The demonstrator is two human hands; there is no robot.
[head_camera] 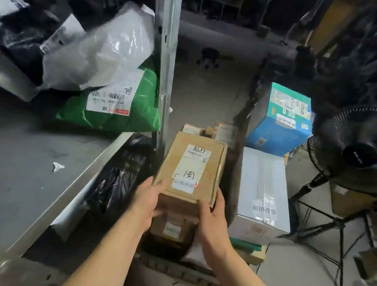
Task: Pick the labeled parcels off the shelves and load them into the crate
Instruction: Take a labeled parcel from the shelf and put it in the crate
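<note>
Filling the left of the view, a grey metal shelf (9, 162) carries soft mail bags at its far end: a green bag (134, 118) with a white barcode label, a white bag (102, 53) lying over it, and a black bag (17, 39) further left. A steel upright post (165, 51) stands at the shelf's corner. To the right a black floor fan (366, 147) stands on its frame, with a blue printed box (283, 123) beside it and a white box (261, 192) in front of that one.

Between shelf and white box, a brown cardboard parcel (190, 168) with a white label and handwritten marks sits on top of a stack of other cardboard parcels near the floor. The left hand (148, 198) grips its near left corner, thumb on top. The right hand (213, 212) holds the near right corner, fingers curled round the edge. A small white scrap (57, 166) lies on the shelf.
</note>
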